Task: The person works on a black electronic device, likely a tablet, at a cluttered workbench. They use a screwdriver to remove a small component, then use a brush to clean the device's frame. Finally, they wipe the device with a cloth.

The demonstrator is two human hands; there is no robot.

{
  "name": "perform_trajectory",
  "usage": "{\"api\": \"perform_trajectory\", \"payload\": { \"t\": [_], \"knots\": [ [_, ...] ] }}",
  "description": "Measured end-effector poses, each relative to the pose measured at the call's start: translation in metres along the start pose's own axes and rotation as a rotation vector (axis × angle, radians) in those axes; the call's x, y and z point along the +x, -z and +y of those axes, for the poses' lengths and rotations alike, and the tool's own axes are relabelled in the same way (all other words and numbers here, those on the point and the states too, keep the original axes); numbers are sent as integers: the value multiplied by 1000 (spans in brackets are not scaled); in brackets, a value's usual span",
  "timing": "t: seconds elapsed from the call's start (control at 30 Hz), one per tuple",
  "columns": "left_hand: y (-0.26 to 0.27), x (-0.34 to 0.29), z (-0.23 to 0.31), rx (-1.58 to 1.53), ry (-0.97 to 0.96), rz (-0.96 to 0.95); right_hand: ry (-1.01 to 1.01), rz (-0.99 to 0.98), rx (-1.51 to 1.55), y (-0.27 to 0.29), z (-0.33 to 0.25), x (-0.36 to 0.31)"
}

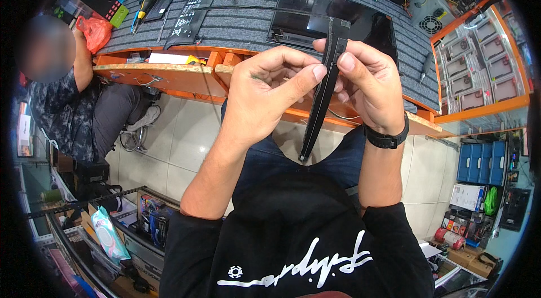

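Between my hands is a long, narrow black plastic strip (322,107), which looks like a screen bezel. It is held upright, tilted, with its lower end above my lap. A thin black strip runs left from near its top over the table; I cannot tell whether the two are joined. My left hand (276,87) is closed, pinching the bezel's left edge with thumb and fingers. My right hand (372,81), with a black watch on its wrist, pinches it from the right, thumb on its face. Behind them a glossy black screen panel (369,22) lies on the table.
Flat black battery packs (194,13) and a yellow-black screwdriver (149,0) lie on the grey-striped mat (242,30). A drawer (158,75) stands open at the table front. Another person (62,101) sits at the left. An orange-framed parts case (482,67) stands right.
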State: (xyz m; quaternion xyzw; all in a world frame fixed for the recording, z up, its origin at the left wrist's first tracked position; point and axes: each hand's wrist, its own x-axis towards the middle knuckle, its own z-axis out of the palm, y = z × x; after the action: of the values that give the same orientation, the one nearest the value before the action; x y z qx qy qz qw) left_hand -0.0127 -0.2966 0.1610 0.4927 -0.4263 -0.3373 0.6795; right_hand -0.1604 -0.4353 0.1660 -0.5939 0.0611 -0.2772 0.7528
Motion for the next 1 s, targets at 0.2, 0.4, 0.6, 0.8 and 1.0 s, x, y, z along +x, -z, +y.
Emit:
{"api": "perform_trajectory", "payload": {
  "t": [0.2,0.4,0.6,0.8,1.0],
  "knots": [
    [0,-1,-3,-47,32,-24,-11,-172,221,12,14,5],
    [0,0,-6,-269,83,-69,20,-258,408,18,26,8],
    [-1,-4,-8,-268,69,-96,66,-236,415,22,27,10],
    [-3,-4,-5,-206,113,-91,77,-246,397,24,28,9],
    [-4,-4,-5,-208,123,-95,84,-240,387,24,27,9]
  ]
}}
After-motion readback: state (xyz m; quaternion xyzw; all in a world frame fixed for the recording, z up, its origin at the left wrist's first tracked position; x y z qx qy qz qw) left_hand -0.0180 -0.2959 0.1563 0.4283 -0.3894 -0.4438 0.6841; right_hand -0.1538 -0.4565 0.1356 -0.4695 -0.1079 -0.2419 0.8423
